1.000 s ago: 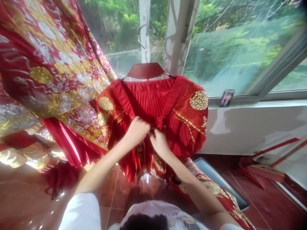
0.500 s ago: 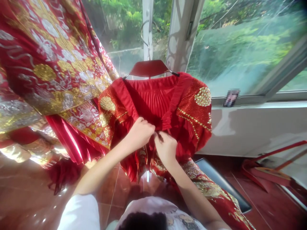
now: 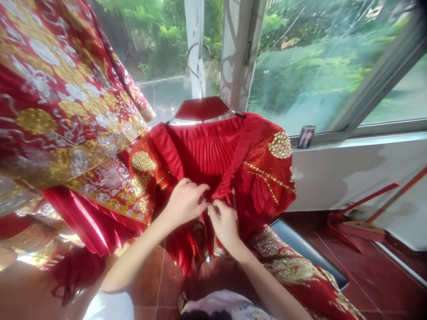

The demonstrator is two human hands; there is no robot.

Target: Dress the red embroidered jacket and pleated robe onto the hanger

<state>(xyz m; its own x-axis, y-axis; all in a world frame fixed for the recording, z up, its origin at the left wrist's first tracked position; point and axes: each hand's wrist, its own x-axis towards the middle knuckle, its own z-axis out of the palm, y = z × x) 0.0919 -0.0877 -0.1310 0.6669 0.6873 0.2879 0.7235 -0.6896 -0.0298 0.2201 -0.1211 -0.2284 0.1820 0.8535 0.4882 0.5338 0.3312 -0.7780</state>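
In front of me a red pleated jacket [image 3: 268, 178] with gold embroidered medallions hangs on a hanger [image 3: 202, 109] with a red top and a metal hook. My left hand [image 3: 187, 200] is at the front opening, its fingers pinched at the left edge. Close beside it, my right hand [image 3: 224, 222] has thumb and forefinger pressed together below the gathered collar edge. The fingertips of both hands nearly meet. What lies between them, perhaps part of the jacket front, is too small and hidden to make out.
A long red robe [image 3: 73, 102] with gold and silver embroidery hangs at the left. Another embroidered red cloth [image 3: 293, 266] lies at the lower right by a black flat board [image 3: 310, 253]. A red-handled dustpan [image 3: 353, 229] stands by the wall. The window [image 3: 316, 80] is behind.
The view has shifted, so the jacket sits slightly lower and further left. My left fingers have lifted and loosened somewhat; my right hand stays pinched at the front opening.
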